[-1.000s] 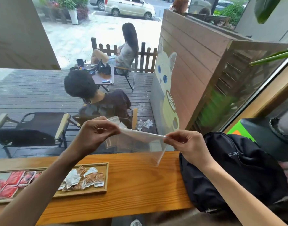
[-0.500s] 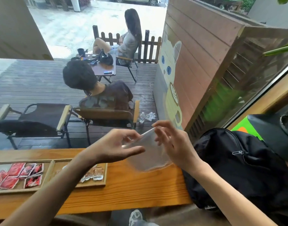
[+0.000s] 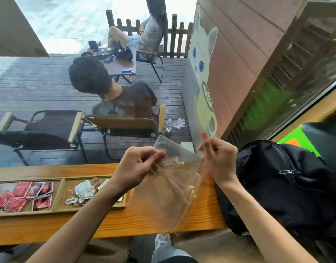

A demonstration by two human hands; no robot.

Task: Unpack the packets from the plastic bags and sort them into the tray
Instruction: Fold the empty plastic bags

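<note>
A wooden tray of sorted packets is shown at left on the desk, while an apparently empty plastic bag is pinched between left hand and right hand, whose thin film could tear if overstretched.

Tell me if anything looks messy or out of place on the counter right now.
Nothing spilled or damaged. The tray keeps red packets in its left compartment and silver-brown packets in the right, loosely piled. Both hands hold a clear plastic bag that looks empty.
</note>
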